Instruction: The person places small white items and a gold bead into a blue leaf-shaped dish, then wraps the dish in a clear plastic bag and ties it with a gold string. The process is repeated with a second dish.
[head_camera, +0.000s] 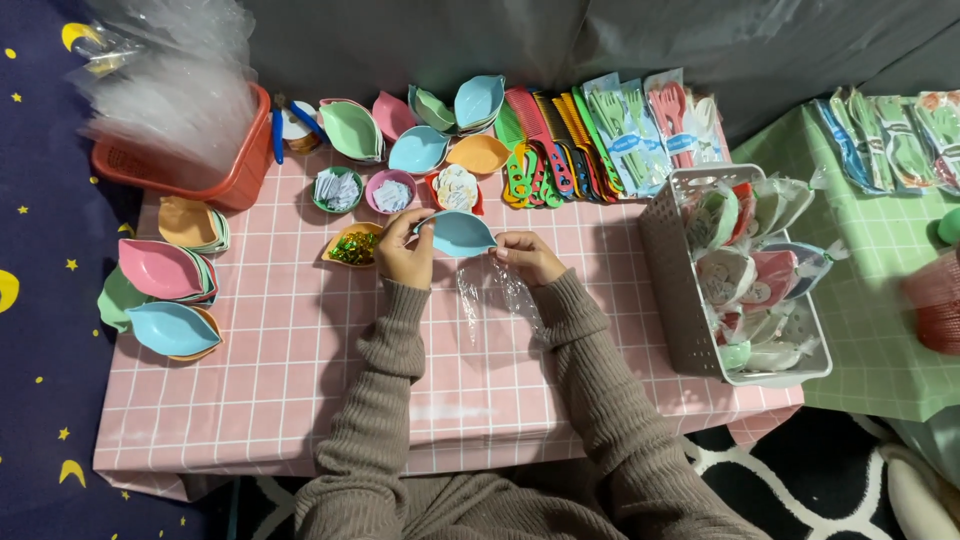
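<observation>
Head view, looking straight down. A bench covered in a pink checked cloth fills the middle. Two hands in ribbed brown sleeves reach up from six o'clock. The left hand and the right hand meet at the centre, each gripping one pointed end of a light blue leaf-shaped plastic dish, which is held just above the cloth. The fingers of both hands are curled and pinching the dish's tips. The right hand also touches a clear crinkled plastic bag that trails toward six o'clock.

At twelve o'clock lie small round bowls of paper bits, more leaf-shaped dishes, coloured combs and packed plastic forks. At ten o'clock stands a red basket of clear bags. At nine o'clock sit stacks of leaf dishes, close to the bench's left edge. At three o'clock a white slotted basket of wrapped dishes rests on the right edge.

Open cloth lies from the wrists down to the near edge, between seven and five o'clock.
</observation>
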